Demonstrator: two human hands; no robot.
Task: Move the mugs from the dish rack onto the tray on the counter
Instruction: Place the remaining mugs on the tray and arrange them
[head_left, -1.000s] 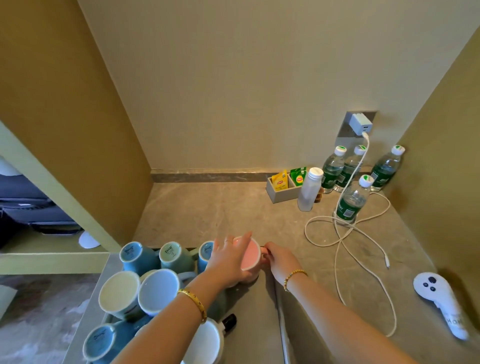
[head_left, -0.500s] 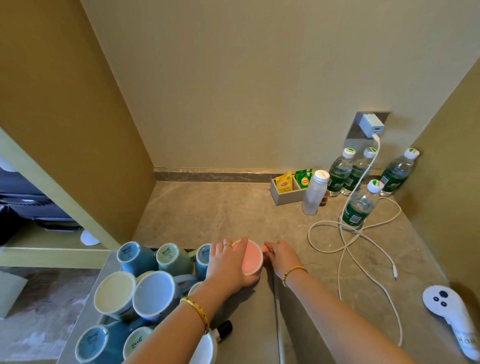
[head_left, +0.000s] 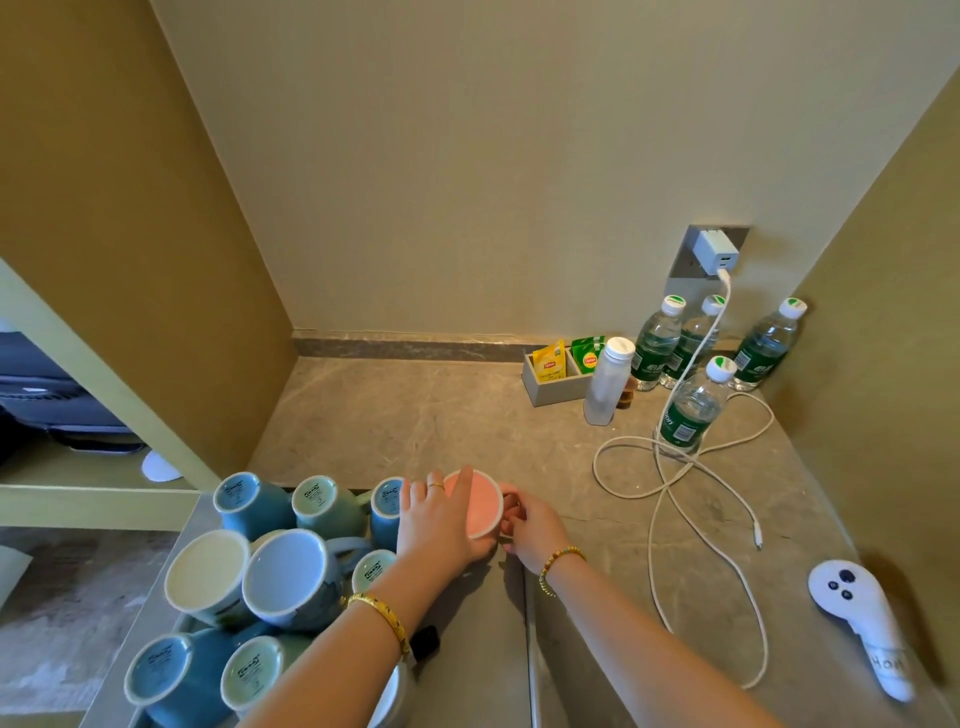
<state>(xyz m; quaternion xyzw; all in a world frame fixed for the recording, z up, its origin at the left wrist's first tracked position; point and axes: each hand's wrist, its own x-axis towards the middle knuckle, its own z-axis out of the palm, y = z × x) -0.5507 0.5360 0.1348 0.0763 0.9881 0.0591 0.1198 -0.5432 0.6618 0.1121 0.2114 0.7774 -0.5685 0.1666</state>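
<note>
A pink mug (head_left: 482, 505) with a white rim sits at the right end of the mug cluster. My left hand (head_left: 439, 525) wraps round its left side, fingers over the rim. My right hand (head_left: 532, 526) grips its handle side. Left of it, several blue and green mugs (head_left: 291, 577) lie packed together, some bottom-up, some showing their insides. The dish rack beneath them is mostly hidden. No tray is clearly in view.
A grey stone counter (head_left: 415, 415) stretches behind. At the back right stand water bottles (head_left: 691, 410), a white bottle (head_left: 608, 382) and a tea bag box (head_left: 553, 382). A white charger cable (head_left: 670, 483) loops over the counter. A white controller (head_left: 862, 618) lies at right.
Both hands stay on the pink mug. The view has shifted slightly, and the hands and mug have barely moved.
</note>
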